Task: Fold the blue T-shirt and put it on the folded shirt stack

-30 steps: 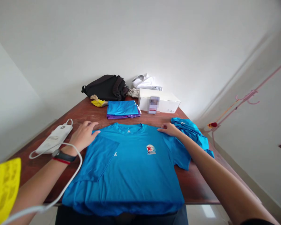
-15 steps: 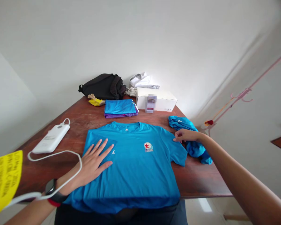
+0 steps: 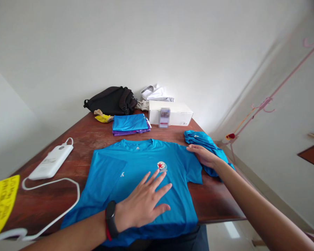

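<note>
A blue T-shirt (image 3: 138, 160) lies front up on the table, its collar away from me and its hem hanging over the near edge. The sleeve on the left is folded inward over the chest; the one on the right sticks out. My left hand (image 3: 146, 200), fingers spread, is over the lower front, its fingertips by the round star logo (image 3: 161, 166). At the top of the right sleeve, my right hand (image 3: 204, 156) pinches the fabric between thumb and fingers. Just beyond that hand is a crumpled blue garment (image 3: 202, 137).
Folded blue and purple clothes (image 3: 131, 122) are stacked at the back, near a black bag (image 3: 110, 100) and a white box (image 3: 179, 113). A white power bank (image 3: 52, 162) with a looping cable lies left. A pink rack (image 3: 267, 101) stands right of the table (image 3: 219, 202).
My left hand has moved right, from the folded-in sleeve to the lower middle of the shirt. My right hand has shifted slightly up the sleeve toward the shoulder. The view has turned a little.
</note>
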The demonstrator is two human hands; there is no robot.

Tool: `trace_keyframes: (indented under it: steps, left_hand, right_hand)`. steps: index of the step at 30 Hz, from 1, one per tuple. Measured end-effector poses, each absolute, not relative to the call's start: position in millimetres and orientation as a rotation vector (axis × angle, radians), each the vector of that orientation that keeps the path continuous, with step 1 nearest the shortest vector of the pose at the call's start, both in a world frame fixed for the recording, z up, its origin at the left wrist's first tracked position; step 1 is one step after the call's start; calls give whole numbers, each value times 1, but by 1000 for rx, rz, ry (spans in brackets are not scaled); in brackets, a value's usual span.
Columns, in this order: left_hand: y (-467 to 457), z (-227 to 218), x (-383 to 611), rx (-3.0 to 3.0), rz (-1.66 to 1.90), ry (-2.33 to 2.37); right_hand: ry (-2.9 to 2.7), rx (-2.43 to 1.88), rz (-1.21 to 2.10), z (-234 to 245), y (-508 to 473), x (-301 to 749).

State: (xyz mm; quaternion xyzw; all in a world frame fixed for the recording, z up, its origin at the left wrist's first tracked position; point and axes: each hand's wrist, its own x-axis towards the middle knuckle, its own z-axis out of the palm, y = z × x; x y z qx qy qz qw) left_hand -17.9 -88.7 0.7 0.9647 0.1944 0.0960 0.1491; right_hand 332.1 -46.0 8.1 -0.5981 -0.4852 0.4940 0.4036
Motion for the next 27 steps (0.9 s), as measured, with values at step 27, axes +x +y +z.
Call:
trace_keyframes:
  steps: [27]
  left_hand:
    - [-7,-3,107,1331,159,567]
  right_hand:
    - [-1887,-1848,1008,64,-44,347]
